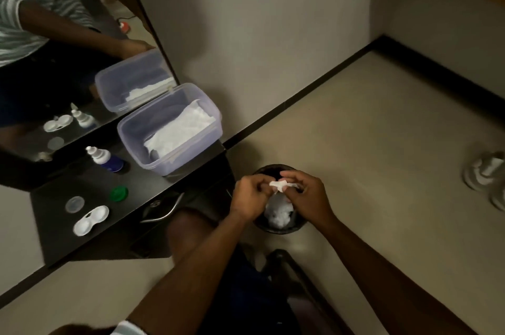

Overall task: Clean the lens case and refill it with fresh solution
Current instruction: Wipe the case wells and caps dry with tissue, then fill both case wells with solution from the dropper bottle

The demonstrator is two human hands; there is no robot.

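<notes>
**Tissue over the bin, case waiting on the shelf**

Nearest the camera, both forearms reach out over a small dark waste bin (276, 226) on the floor. The left hand (250, 195) and right hand (303, 194) meet above it, fingers curled, together pinching a crumpled white tissue (281, 185); more soft white wads lie inside the bin directly beneath.

The lens case (91, 220) sits well apart, at about nine o'clock from the hands, on the glossy black shelf (54, 231). It is smooth white plastic, two round open wells joined, its long axis running from seven to one o'clock. The left hand is the nearer one for reaching it, by my judgement.

Beside the case lie a clear round cap (74, 203) and a green cap (119, 193). Further back stand the solution bottle (105, 159), white-nozzled and blue-based, and a translucent lilac tub (191, 88) holding folded white tissues, against a mirror (68, 47).
</notes>
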